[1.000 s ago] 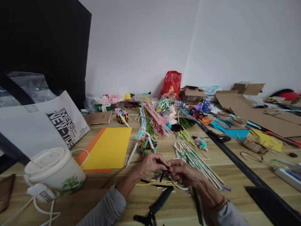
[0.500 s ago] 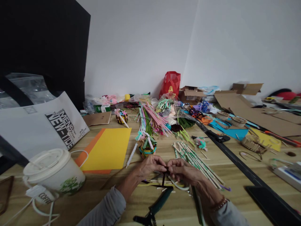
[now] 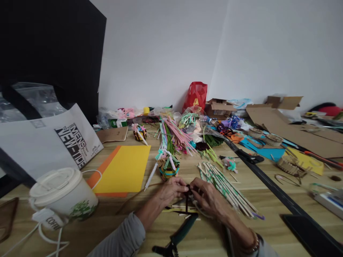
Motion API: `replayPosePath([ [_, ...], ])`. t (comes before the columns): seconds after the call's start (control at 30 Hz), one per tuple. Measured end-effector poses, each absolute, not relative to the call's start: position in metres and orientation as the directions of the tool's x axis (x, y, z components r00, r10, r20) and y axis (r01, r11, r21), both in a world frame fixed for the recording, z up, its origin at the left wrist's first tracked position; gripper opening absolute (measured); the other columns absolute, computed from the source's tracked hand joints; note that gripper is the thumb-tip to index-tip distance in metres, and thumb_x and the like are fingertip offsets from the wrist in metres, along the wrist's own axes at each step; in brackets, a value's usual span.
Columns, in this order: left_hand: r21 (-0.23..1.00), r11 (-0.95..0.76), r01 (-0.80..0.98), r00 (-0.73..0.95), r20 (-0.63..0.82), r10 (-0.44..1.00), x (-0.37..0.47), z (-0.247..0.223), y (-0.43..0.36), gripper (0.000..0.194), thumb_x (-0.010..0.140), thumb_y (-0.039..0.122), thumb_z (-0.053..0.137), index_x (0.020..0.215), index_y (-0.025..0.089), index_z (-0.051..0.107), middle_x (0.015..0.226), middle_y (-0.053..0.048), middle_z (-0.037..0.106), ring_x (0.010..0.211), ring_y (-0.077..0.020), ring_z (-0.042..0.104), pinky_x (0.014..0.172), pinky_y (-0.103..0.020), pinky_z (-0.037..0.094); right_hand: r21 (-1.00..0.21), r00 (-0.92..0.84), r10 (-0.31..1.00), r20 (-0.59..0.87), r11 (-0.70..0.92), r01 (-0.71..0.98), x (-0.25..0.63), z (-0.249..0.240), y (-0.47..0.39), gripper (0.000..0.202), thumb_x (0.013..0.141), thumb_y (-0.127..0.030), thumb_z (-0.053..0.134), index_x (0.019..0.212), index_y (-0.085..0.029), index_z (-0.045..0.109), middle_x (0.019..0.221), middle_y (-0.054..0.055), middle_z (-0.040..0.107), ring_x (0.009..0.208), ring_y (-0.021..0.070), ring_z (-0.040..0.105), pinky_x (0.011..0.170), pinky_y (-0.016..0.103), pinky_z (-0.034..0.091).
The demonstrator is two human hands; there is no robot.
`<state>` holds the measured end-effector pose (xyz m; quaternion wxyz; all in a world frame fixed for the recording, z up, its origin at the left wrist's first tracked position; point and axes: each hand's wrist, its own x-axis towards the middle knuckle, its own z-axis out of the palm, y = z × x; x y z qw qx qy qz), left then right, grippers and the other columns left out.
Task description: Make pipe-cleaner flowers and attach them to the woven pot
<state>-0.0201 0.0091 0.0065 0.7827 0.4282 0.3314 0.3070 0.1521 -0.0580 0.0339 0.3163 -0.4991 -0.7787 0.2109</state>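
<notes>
The dark strip (image 3: pixel 187 205) is between the two hands, on the wearer's side of the woven basket (image 3: pixel 169 167) and a little to its right; the left hand (image 3: pixel 171 191), just in front of the basket, pinches the strip's far end between thumb and fingers; the right hand (image 3: pixel 207 195), farther right of the basket, curls its fingers in at that same end, though I cannot tell whether they close on it; the strip looks thin and light, probably bendable, hardly fragile and not slippery, so a fingertip hold at the bunched far end should suit it; its long axis runs almost straight toward the wearer, the free end pointing away from the basket, over a yellow strip (image 3: pixel 171 210); I cannot tell whether they touch; a green-handled tool (image 3: pixel 184 228) lies on the basket's near side, slightly right.
</notes>
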Motion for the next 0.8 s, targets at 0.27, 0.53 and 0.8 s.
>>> replayPosePath([
  [0.27,0.893,0.433,-0.119,0.693,-0.238,0.681,-0.024,0.009,0.011,0.039,0.053,0.031,0.085,0.081,0.008,0.071,0.074,-0.006,0.066,0.060,-0.0101,0.058,0.061,-0.023,0.044,-0.517,-0.396,0.856,0.334,0.517,0.682,0.157,0.027,-0.055,0.023,0.095,-0.017,0.035,0.088,-0.018,0.057,0.083,0.007,0.058,0.068,0.0156,0.053,0.063,0.026,0.041],
  [0.53,0.924,0.344,-0.167,0.628,-0.170,0.759,-0.019,0.011,0.008,0.040,0.057,0.040,0.084,0.079,0.011,0.069,0.075,-0.006,0.066,0.064,-0.0124,0.059,0.062,-0.024,0.045,-0.970,-0.167,0.983,0.072,0.108,0.219,0.165,0.011,-0.038,0.043,0.085,-0.058,0.055,0.075,-0.016,0.059,0.061,-0.002,0.052,0.054,0.0109,0.047,0.049,0.022,0.034],
  [0.8,0.954,0.256,-0.158,0.552,-0.129,0.824,-0.015,0.005,0.007,0.042,0.058,0.045,0.082,0.077,0.011,0.066,0.069,-0.004,0.064,0.060,-0.0117,0.058,0.058,-0.023,0.044,-0.996,-0.116,0.993,-0.010,-0.020,-0.092,0.148,0.008,-0.041,0.045,0.066,-0.057,0.075,0.070,-0.018,0.054,0.058,-0.003,0.055,0.051,0.0103,0.049,0.048,0.022,0.036],
])
